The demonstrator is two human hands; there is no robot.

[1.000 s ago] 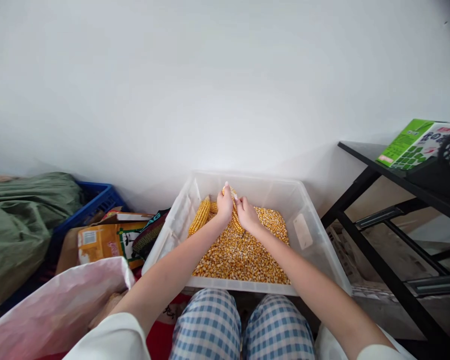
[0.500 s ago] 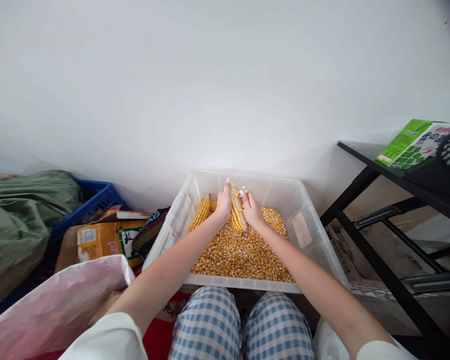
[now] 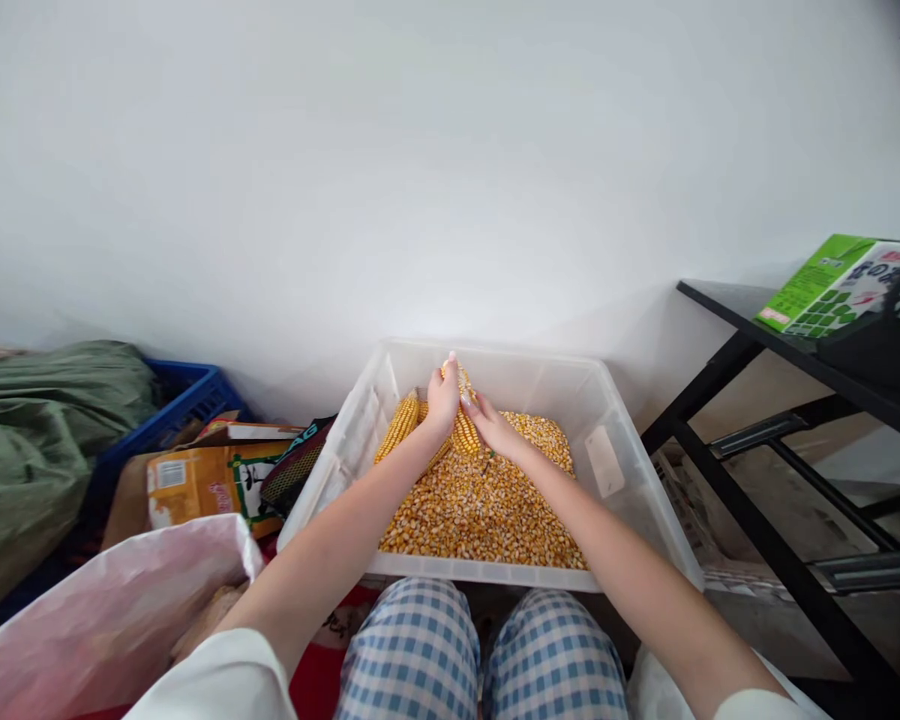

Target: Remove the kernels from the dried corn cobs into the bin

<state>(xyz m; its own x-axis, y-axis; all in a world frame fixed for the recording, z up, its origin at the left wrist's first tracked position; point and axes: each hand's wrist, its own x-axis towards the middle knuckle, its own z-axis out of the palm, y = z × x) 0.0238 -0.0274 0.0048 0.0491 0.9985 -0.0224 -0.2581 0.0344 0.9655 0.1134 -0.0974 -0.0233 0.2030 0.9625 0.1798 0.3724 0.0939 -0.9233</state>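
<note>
1. Trousers [image 3: 412, 650], blue-and-white check: two knees, bottom centre of the frame, just before the bin.
2. Sleeves [image 3: 221, 680], white, short: lower left and lower right corners of the centre area, forearms bare beyond them.
3. Sack [image 3: 112, 610], pink and white, mouth open: lower left of the frame; brownish contents, not identifiable.
4. Storage bin [image 3: 495, 575], translucent plastic, rectangular: centre of the frame, pale label on the inner right wall.
5. Loose corn kernels [image 3: 487, 510], yellow and whitish: a thick layer over the bin's floor.
6. Right hand [image 3: 495, 425]: closed on the held cob from its right side, thumb pressed to the kernels; fingers partly hidden.
7. Held corn cob [image 3: 465, 438], partly shelled: in both hands, tilted, above the kernels at the centre of the frame.
8. Left hand [image 3: 441, 400]: wrapped around the same cob's upper left side.
9. Resting corn cob [image 3: 399, 425], kernels on: left side of the bin, beside the left hand; more cob partly visible behind that hand.
10. Printed packet [image 3: 187, 485], orange: left of the bin.
11. Crate [image 3: 195, 390], blue plastic, and draped cloth [image 3: 60, 410], green: left edge area.
12. Shelf [image 3: 780, 350], black-framed, bearing a carton [image 3: 817, 285], green and white: right of the frame.
13. Wall [image 3: 450, 170], white: upper frame.
</note>
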